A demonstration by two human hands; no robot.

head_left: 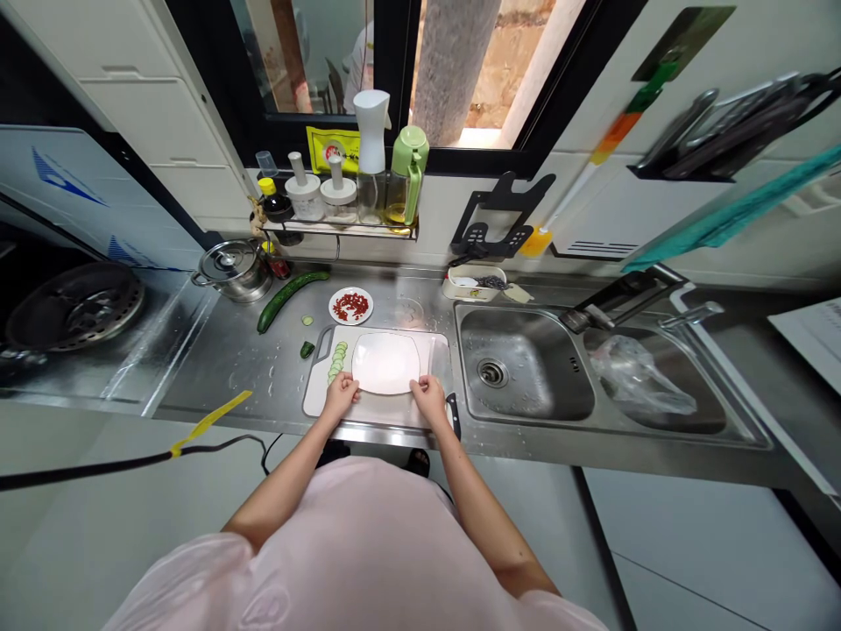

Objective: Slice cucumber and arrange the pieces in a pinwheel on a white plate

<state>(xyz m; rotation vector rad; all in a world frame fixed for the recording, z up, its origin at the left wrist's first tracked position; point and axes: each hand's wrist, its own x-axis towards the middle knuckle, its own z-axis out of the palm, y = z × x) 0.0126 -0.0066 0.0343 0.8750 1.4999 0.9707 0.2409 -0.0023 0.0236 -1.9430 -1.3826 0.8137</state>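
Pinching the white plate (386,358) at its near corners, with left fingers (351,386) and right fingers (419,386) each holding an edge. Apparently positioning it over the cutting board (317,399); hard to tell whether touching or slightly raised. For any shift from here, best to keep both sides level and avoid the cucumber slices (337,359) just beside its left edge. To the right of the right fingers, a black knife handle (454,415). Beyond the board, red pieces (351,306) in a small round dish (351,322). Farther left on the counter (227,359), a long cucumber (289,299) and a lidded pot (246,282). Inside the far-right basin (713,421), a clear plastic bag (644,381).
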